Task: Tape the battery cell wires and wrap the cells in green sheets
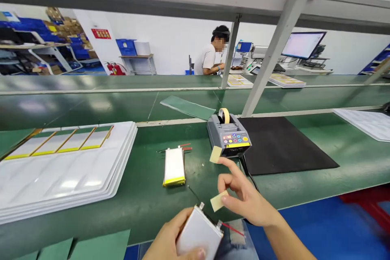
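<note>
My left hand (170, 235) is closed around a silver pouch battery cell (199, 233) at the bottom centre. Metal tabs, a red wire and a dark wire stick out of its top end. To its upper right, my right hand (243, 195) carries two short pieces of cream masking tape. One piece of tape (215, 154) clings to the outstretched index fingertip; another piece of tape (219, 201) is at the thumb tip. Both are apart from the cell. Beyond the hands stands a grey tape dispenser (230, 136) with a tape roll. More pouch cells (174, 165) with red and dark wires lie stacked on the green bench.
White trays (122, 170) are stacked at left, with a row of cells on top. A black mat (286, 146) lies right of the dispenser, a green sheet (187, 106) behind it. Slanted metal posts (271, 57) cross the view. A person (210, 55) sits beyond the bench.
</note>
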`<act>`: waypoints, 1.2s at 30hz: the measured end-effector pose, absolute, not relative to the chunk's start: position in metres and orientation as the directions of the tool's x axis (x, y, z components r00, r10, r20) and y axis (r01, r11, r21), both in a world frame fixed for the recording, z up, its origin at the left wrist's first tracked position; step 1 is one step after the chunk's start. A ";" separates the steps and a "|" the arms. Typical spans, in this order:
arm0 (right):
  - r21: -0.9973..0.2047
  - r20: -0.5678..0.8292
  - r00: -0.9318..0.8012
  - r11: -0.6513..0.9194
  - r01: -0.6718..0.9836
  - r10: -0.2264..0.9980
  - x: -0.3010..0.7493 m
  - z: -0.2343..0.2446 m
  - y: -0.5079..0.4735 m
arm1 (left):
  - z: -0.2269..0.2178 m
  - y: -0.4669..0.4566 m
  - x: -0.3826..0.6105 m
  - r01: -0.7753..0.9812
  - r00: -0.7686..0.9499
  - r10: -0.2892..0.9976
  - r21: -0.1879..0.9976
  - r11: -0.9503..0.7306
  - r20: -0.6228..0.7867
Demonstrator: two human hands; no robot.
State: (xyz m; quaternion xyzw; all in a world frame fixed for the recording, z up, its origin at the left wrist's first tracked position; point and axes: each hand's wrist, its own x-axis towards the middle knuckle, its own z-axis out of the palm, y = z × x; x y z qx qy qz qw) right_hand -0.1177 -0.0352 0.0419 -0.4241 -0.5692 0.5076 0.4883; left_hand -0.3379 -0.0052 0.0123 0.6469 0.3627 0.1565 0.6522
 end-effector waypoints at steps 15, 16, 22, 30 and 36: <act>-0.958 -0.072 -0.367 0.037 0.283 0.927 -0.130 0.043 -0.031 | 0.042 -0.010 -0.338 0.545 0.712 0.557 0.836 -0.056 -0.427; -0.951 -0.078 -0.360 0.039 0.306 0.930 -0.130 0.043 -0.031 | 0.042 -0.011 -0.339 0.552 0.704 0.567 0.832 -0.057 -0.428; -0.862 -0.101 -0.316 0.076 0.502 0.943 -0.135 0.046 -0.030 | 0.037 -0.013 -0.338 0.629 0.644 0.601 0.775 -0.063 -0.473; -0.846 -0.091 -0.307 0.089 0.526 0.947 -0.131 0.041 -0.033 | 0.036 -0.013 -0.339 0.663 0.584 0.698 0.739 -0.118 -0.413; -0.926 0.151 -0.071 0.166 0.338 0.986 -0.134 0.037 -0.046 | 0.029 -0.012 -0.344 0.710 0.519 0.749 0.695 -0.110 -0.413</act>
